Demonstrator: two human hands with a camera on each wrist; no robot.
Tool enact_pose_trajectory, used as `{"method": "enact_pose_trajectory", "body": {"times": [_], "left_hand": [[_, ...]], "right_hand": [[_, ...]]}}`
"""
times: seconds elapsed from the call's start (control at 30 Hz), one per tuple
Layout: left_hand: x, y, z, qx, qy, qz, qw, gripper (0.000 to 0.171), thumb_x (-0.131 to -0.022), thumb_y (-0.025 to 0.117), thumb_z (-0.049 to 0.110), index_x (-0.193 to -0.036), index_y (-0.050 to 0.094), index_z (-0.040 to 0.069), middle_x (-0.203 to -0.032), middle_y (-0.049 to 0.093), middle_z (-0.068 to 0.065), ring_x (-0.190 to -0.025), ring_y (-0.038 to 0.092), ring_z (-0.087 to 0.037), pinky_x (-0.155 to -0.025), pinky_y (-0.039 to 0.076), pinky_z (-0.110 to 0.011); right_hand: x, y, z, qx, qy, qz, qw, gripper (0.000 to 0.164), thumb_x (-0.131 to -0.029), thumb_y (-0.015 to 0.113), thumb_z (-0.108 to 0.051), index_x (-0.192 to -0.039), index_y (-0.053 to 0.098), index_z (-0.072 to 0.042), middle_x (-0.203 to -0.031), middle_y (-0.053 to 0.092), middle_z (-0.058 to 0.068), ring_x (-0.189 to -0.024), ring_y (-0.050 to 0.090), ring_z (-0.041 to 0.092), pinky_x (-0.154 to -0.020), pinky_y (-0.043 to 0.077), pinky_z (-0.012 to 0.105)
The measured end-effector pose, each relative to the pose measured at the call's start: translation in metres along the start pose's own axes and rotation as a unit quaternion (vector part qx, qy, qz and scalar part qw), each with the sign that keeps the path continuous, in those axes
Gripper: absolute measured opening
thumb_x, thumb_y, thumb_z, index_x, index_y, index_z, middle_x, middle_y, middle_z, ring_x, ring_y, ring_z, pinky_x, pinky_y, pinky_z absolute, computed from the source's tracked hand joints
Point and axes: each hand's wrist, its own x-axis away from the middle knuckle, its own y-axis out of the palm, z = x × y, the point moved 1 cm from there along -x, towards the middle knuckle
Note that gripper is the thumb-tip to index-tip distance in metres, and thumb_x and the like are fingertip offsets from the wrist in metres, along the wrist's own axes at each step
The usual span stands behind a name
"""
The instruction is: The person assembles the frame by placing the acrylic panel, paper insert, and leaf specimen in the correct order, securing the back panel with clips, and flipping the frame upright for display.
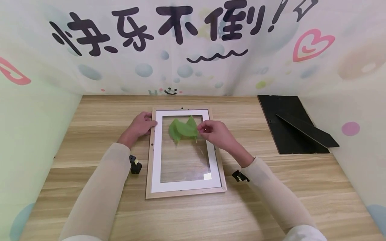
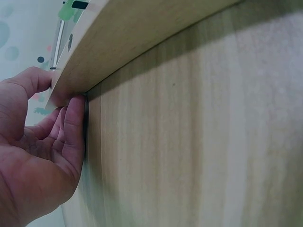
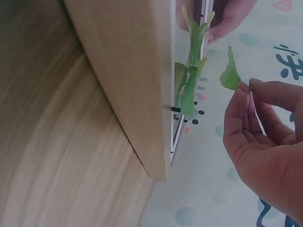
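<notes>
Printed backdrop [image 1: 114, 75] up ahead, and all the action is on the wooden table [image 1: 196, 221] below it: the right hand [image 1: 217, 134] has one leaf [image 1: 186, 128] pinched by an end between thumb and fingertips, held above the frame [image 1: 187, 192]. Over on the other side, the left hand [image 1: 139, 125] grips the upper left edge, thumb on the rim, fingers against the side. Good steadying, that! Two other leaves [image 1: 173, 132] rest on the clear pane [image 1: 184, 164], stalks towards the person, inside the white mat [image 1: 187, 185]. Delicate stuff now; I'd call for a light pinch, the leaf kept flat and well spread, and the knuckles held clear so the lower pair isn't nudged. Let go too sharply and it could fold or slide on that glossy surface. Further right, black backing [image 1: 283, 127] lies on the table, its strut [image 1: 310, 131] slanting across. Behind it all, bold dark lettering [image 1: 178, 20] and a pink heart [image 1: 313, 45] brighten the scene.
</notes>
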Motion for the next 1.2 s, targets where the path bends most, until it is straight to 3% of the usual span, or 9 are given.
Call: {"method": "enact_pose_trajectory", "body": {"times": [0.33,0.83,1.2], "left_hand": [[0.001,0.0,0.003,-0.001,0.0,-0.001,1.0,0.059,-0.097,0.055,0.021,-0.148,0.03,0.004,-0.134,0.044,-0.019,-0.106,0.055,-0.026,-0.078,0.052,-0.027],[-0.002,0.0,-0.001,-0.007,-0.001,0.002,1.0,0.061,-0.097,0.055,0.023,-0.149,0.028,0.004,-0.134,0.044,-0.018,-0.105,0.054,-0.024,-0.077,0.052,-0.026],[-0.004,0.001,-0.002,-0.005,-0.003,0.007,1.0,0.059,-0.097,0.055,0.022,-0.148,0.03,0.005,-0.131,0.045,-0.016,-0.103,0.054,-0.022,-0.076,0.051,-0.026]], "right_hand": [[0.012,0.002,0.007,0.033,-0.036,-0.01,0.999,0.013,-0.089,0.064,-0.001,-0.099,0.07,-0.004,-0.091,0.069,0.007,-0.081,0.061,0.017,-0.069,0.051,0.027],[0.032,0.001,0.008,0.016,-0.04,-0.038,0.998,0.013,-0.088,0.065,0.001,-0.099,0.07,-0.003,-0.095,0.07,0.009,-0.083,0.062,0.017,-0.072,0.054,0.027],[0.041,0.004,0.016,0.006,-0.025,-0.053,0.998,0.013,-0.086,0.066,0.002,-0.098,0.069,-0.002,-0.09,0.068,0.004,-0.083,0.062,0.016,-0.073,0.054,0.026]]}}
